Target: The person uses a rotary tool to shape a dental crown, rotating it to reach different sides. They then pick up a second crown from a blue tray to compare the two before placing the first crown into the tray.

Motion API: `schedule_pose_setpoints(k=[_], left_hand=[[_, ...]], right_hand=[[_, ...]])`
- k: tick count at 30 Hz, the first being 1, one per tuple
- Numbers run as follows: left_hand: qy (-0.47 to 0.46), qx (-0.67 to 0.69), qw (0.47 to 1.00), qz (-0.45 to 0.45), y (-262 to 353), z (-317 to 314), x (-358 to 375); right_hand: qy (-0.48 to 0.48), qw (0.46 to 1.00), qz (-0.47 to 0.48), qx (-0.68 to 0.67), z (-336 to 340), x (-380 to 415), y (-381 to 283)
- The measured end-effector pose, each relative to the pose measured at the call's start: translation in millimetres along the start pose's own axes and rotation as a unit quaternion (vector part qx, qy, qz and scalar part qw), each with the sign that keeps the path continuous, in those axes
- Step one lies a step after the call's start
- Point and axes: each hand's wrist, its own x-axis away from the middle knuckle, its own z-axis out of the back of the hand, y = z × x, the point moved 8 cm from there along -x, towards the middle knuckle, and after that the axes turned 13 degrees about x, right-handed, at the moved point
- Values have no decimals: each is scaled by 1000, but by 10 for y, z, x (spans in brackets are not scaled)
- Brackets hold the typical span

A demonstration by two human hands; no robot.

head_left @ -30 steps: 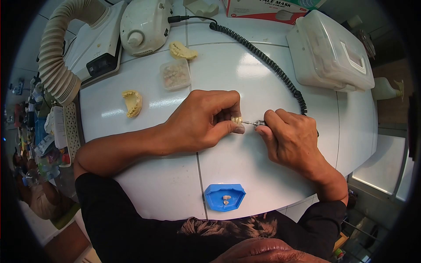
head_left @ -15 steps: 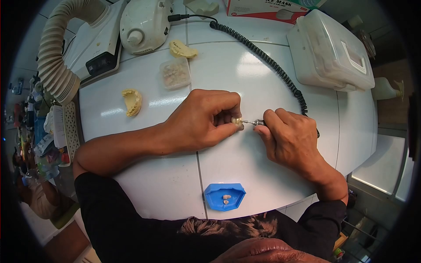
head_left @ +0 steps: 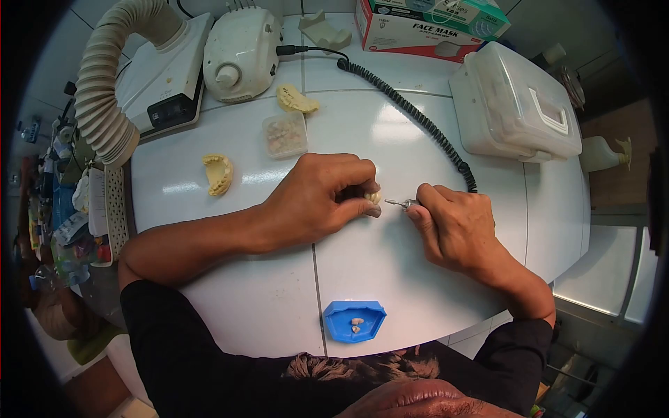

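My left hand (head_left: 317, 198) pinches a small cream-coloured dental piece that looks like artificial teeth (head_left: 374, 198) between thumb and fingertips. Part of that piece is hidden by the fingers. My right hand (head_left: 456, 226) is closed around a rotary handpiece (head_left: 412, 204). Its thin metal bur points left at the teeth, with a small gap between them. Nearer my body, a blue tray (head_left: 354, 306) holds small tooth-like pieces (head_left: 357, 324). Beyond my left hand lie a yellowish dental arch cast (head_left: 218, 174), another cast piece (head_left: 297, 99) and a clear box of small pieces (head_left: 286, 136).
A white control unit (head_left: 240, 56) stands at the back, its coiled black cord (head_left: 418, 108) curving toward my right hand. Left is a machine with a ribbed hose (head_left: 104, 90). Face mask boxes (head_left: 425, 35) and a lidded plastic case (head_left: 512, 104) stand back right. A person's arm shows far left.
The bur has come away from the teeth, leaving a gap where it met them before. My hands have drawn slightly apart. The whole view has shifted a little.
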Motion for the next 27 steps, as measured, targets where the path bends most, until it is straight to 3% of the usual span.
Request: schedule_pose_setpoints(k=[13,19,27], left_hand=[[45,-65,997,-6,5,158,-83],[22,-84,996,-16,-14,109,-101],[13,-73,997,20,32,74,-87]], right_hand=[[-50,998,39,1,-20,-400,164],[42,997,66,9,-6,-177,189],[53,993,88,65,-14,-204,184]])
